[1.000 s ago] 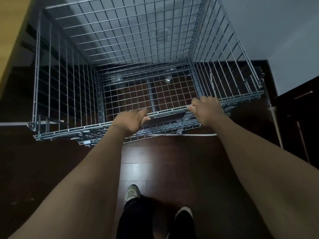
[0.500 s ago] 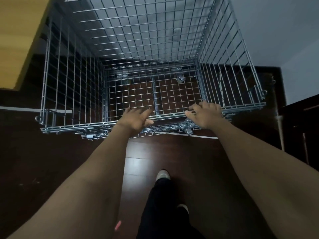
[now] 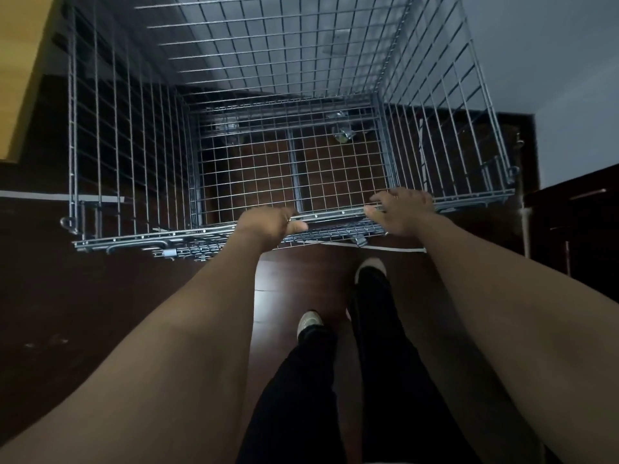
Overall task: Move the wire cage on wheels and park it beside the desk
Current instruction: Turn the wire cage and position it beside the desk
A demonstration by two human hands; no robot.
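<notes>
A dark wooden floor [image 3: 100,313] was seen from above, and most of the upper view was filled by the wire cage [image 3: 294,105], which stood on that floor with its open top toward the camera. Its mesh bottom was bare, and two small casters could be made out through the wire at the far end. The yellow wooden desk [image 3: 23,61] was seen at the upper left, just beside the cage's left wall; whether the two touched could not be told. A pale wall [image 3: 552,61] rose behind and to the right of the cage, and a piece of dark furniture [image 3: 576,216] stood at the right edge, near the cage's near right corner. Two bare forearms were stretched forward to the cage's near top rail. The left hand [image 3: 268,226] was closed around that rail, its grip wrapped over the bar with the thumb lying along it. The right hand [image 3: 402,209] was laid on the same rail further right, with its fingers curled over the bar in a grip. Black trouser legs and two light-toed shoes [image 3: 310,321] were seen below, between the arms, one foot set ahead of the other.
</notes>
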